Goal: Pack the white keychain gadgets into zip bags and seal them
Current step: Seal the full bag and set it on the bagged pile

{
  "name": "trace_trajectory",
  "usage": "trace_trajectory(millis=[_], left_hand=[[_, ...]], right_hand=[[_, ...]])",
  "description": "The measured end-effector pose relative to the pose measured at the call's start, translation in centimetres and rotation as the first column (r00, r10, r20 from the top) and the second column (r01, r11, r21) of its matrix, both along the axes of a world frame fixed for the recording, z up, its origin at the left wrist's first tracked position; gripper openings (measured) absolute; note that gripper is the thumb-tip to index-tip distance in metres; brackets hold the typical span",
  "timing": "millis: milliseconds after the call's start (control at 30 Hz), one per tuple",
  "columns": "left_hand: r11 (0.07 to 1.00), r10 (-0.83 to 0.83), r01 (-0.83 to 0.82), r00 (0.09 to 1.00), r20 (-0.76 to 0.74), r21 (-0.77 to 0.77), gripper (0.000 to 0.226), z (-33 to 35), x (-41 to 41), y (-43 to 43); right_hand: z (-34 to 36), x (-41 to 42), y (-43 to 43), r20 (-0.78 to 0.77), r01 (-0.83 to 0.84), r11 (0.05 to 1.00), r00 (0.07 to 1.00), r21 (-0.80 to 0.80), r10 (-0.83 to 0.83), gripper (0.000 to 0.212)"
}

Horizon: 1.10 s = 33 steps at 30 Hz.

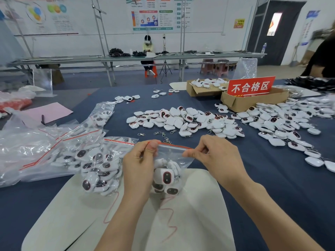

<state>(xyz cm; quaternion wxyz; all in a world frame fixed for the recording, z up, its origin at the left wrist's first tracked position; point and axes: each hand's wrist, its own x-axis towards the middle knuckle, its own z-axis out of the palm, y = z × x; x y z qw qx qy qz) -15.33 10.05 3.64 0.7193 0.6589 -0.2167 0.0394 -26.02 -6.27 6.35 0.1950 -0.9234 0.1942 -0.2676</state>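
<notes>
- Lower centre: zip bag (170, 158) pinched at its top between left hand (139, 165) and right hand (215, 156), packed gadgets (166, 177) inside, mat (199, 211) beneath.
- Lower left: filled bags (97, 165) piled beside the mat, overlapping its left edge.
- Centre, behind the hands: loose heap (181, 120), clasps (164, 135) just in front of it.
- Right: wider spread (290, 127).
- Upper right, behind both: far box (197, 91) and near box (233, 103), sign (251, 86) standing in the near box.

Take the red sign (251, 86) with white characters as your landmark; it stands in an open cardboard box (233, 103). Just left of the sign sits a second cardboard box (194, 90), and far to its left lies a pink sheet (49, 112). Nearer you than the sign, a white mat (199, 214) bears red scribbles on the dark blue table cover (262, 178). Beyond the sign, a seated person (148, 51) works at a long bench (126, 57), with a tripod (165, 67) beside them
</notes>
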Motion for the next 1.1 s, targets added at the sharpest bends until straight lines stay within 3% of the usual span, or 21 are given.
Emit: trace_trajectory(millis=[67,133,267,367,500,667,767,967,1100], left_hand=[[0.999,-0.041,0.041,0.999,-0.009,0.0,0.024,0.2,0.0,0.2],[0.996,-0.092,0.092,0.996,-0.007,0.019,0.023,0.5,0.1,0.6],[0.965,-0.228,0.218,0.972,0.053,0.147,0.029,1.3,1.1,2.0],[0.893,-0.338,0.292,0.938,0.081,0.342,0.013,2.9,2.0,2.4],[0.712,-0.408,0.125,0.875,0.262,0.691,0.006,5.1,1.8,0.9],[0.568,-0.413,-0.111,0.819,0.399,0.815,0.017,5.9,0.3,-1.1],[0.559,-0.402,-0.141,0.816,0.416,0.817,0.017,5.5,-0.1,-1.2],[0.591,-0.343,-0.19,0.82,0.457,0.784,0.024,3.5,-0.6,-0.6],[0.656,-0.308,-0.26,0.765,0.566,0.708,0.025,2.7,-0.8,0.0]], right_hand=[[-0.3,0.0,-0.2,0.038,-0.029,0.996,0.999,0.083,0.026,0.046],[-0.9,-0.1,-0.5,0.122,-0.122,0.952,0.988,0.282,0.091,0.032],[-2.8,0.1,-0.3,0.287,-0.296,0.733,0.947,0.612,0.143,0.008],[-4.2,0.6,0.8,0.446,-0.398,0.55,0.893,0.734,0.052,0.022],[-4.0,1.9,2.7,0.512,-0.437,0.505,0.859,0.744,-0.012,0.034],[-3.9,2.8,4.2,0.535,-0.465,0.422,0.843,0.778,-0.057,0.035],[-4.1,2.9,4.6,0.559,-0.513,0.307,0.825,0.802,-0.084,0.027],[-3.4,3.3,4.8,0.518,-0.432,0.341,0.827,0.835,-0.219,0.018],[-2.5,3.9,4.8,0.507,-0.42,0.313,0.81,0.852,-0.296,0.041]])
